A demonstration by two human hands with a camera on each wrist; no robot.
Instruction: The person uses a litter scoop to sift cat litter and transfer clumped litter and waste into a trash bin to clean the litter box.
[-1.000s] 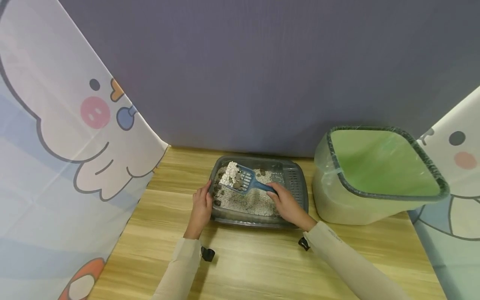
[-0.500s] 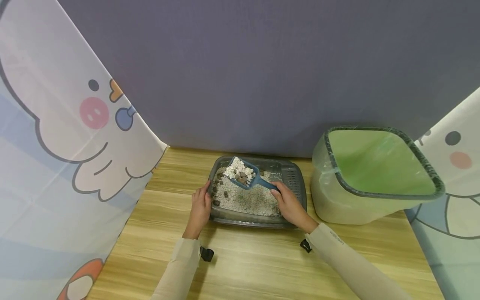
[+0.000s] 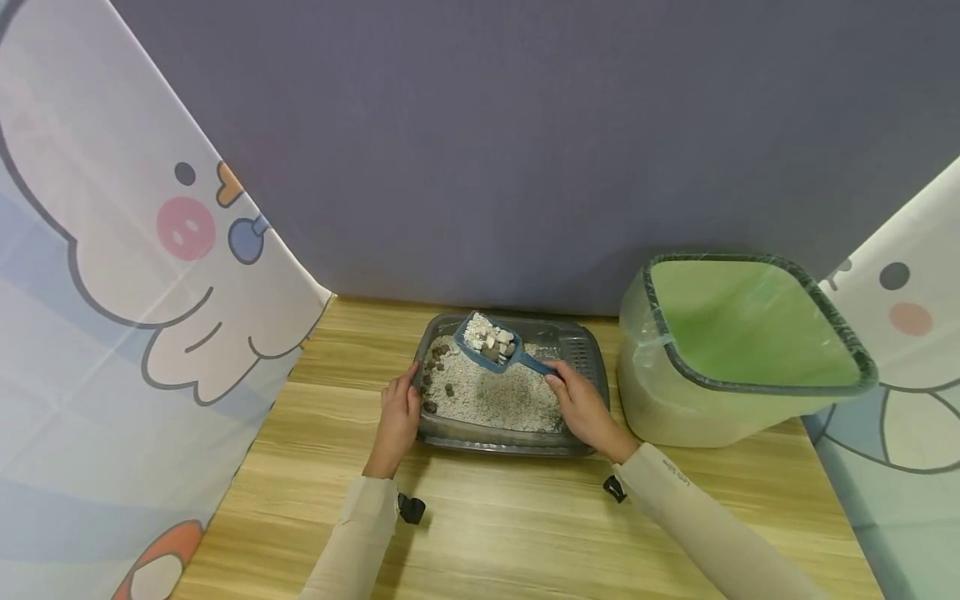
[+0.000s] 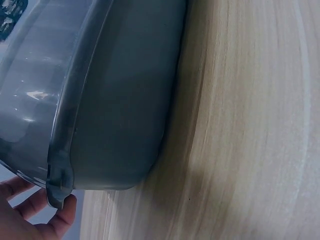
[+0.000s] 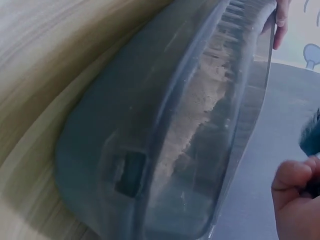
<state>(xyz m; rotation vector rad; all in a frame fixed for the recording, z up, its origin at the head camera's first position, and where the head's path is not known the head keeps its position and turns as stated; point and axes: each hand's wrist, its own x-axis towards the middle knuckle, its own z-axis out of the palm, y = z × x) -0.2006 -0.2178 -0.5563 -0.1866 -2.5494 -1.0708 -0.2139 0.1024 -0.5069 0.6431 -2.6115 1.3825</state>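
A grey litter box (image 3: 517, 446) stands on the table, holding pale litter (image 3: 502, 404) and several dark clumps along its left side. My left hand (image 3: 397, 417) grips the box's left rim; the left wrist view has the thumb and fingers (image 4: 65, 217) at the rim's corner. Above the litter, my right hand (image 3: 588, 412) holds a blue litter scoop (image 3: 536, 365) by its handle. White and brown lumps (image 3: 491, 340) fill the scoop's head. In the right wrist view that hand (image 5: 300, 195) is at the frame's edge, and only part of the scoop shows.
Right of the box stands a tall bin (image 3: 675, 408) with a green inside and a clear bag over its dark rim (image 3: 750, 387). A grey wall (image 3: 480, 167) rises behind the wooden table (image 3: 480, 525). Printed cartoon panels (image 3: 90, 375) flank both sides.
My right hand has levelled the scoop and drawn it slightly right, with loose litter dropping away and fewer lumps heaped in it. My left hand keeps its place on the rim.
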